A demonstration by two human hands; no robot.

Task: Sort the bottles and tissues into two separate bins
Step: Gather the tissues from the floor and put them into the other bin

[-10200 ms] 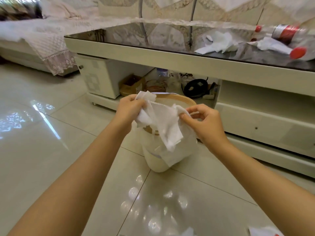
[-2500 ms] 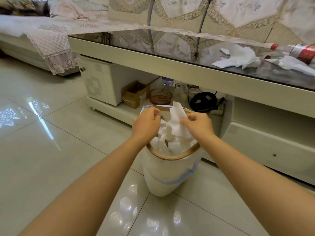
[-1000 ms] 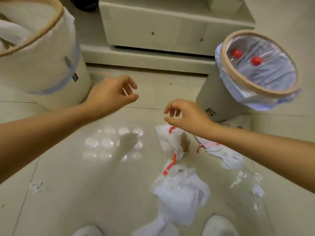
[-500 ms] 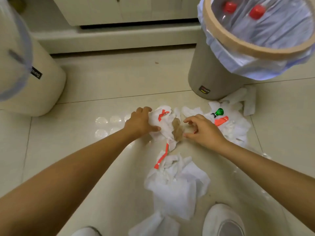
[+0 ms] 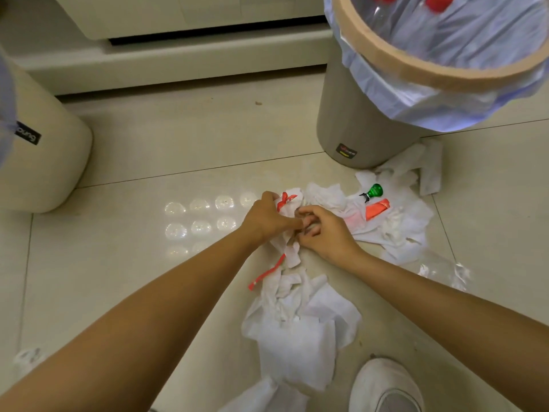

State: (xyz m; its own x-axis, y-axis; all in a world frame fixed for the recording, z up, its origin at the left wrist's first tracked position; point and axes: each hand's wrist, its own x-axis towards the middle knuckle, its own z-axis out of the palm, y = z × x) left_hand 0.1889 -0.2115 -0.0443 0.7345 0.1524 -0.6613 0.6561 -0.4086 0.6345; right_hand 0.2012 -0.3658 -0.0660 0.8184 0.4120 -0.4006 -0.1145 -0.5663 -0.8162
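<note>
Both hands meet on one crumpled tissue (image 5: 292,230) on the floor, right in front of the person. The left hand (image 5: 266,220) grips its left side with the fingers curled shut, and the right hand (image 5: 323,233) pinches its right side with bent fingers, so the tissue sits between the two hands and touches both. Neither hand is nearer. The tissue is white and soft, bunched up, with a red strip (image 5: 285,200) at its top and a brownish stain in the middle. It hangs down a little toward a bigger pile of tissues (image 5: 300,325) closer to the shoe (image 5: 386,385). More tissues (image 5: 395,230) lie to the right, with a green cap (image 5: 375,190) and an orange label (image 5: 376,210) that likely belong to a clear bottle, though most of it is too hard to see. The bin with bottles (image 5: 350,123) stands near, up and to the right. The cream bin (image 5: 44,162) stands far to the left, so I think the tissue must travel left to reach it.
</note>
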